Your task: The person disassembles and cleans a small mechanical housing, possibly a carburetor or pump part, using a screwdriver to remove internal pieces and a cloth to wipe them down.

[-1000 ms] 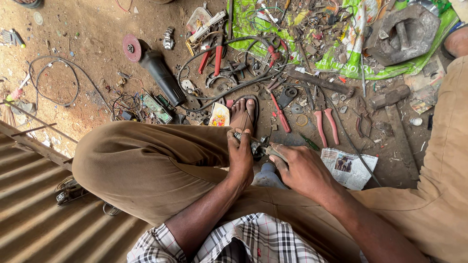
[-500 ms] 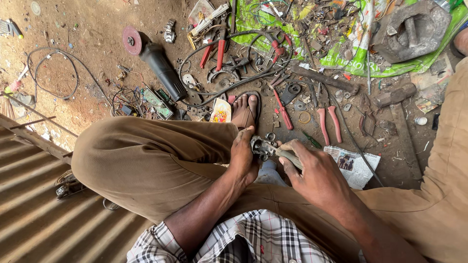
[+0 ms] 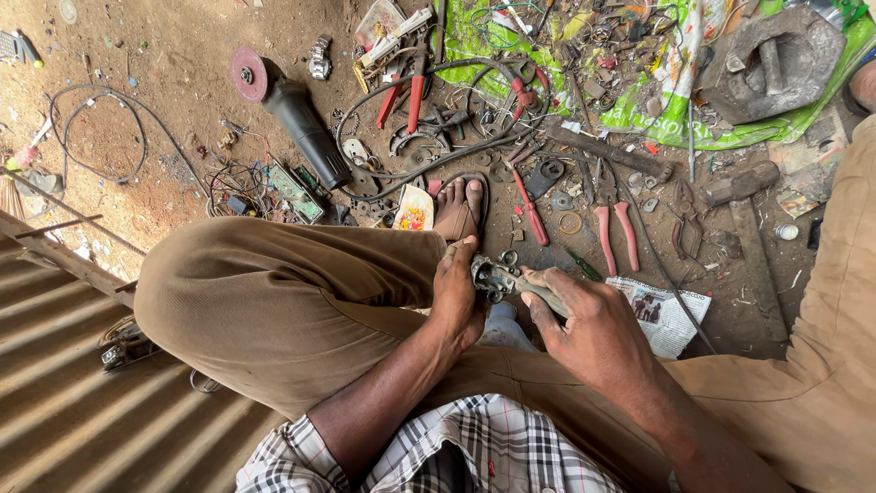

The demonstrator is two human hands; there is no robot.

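I sit cross-legged in brown trousers (image 3: 274, 301) on a dirt floor. My right hand (image 3: 589, 324) is wrapped around the grey-green body of a small hand tool (image 3: 506, 278), whose metal head points left. My left hand (image 3: 456, 292) rests against that metal head, thumb and fingers pinching it. Both hands meet just above my knee, near my sandalled foot (image 3: 461, 208).
An angle grinder (image 3: 297, 123) with a red disc lies at upper left, its cable looping round. Red-handled pliers (image 3: 613, 233), a red screwdriver (image 3: 529, 208), a hammer (image 3: 744, 228), a printed paper (image 3: 662, 315), circuit boards and scrap on green sacking (image 3: 639, 64) litter the ground. Corrugated sheet (image 3: 82, 402) lies left.
The view has shifted slightly. My right hand has slid further over the tool body and my left hand has closed in on its metal head.
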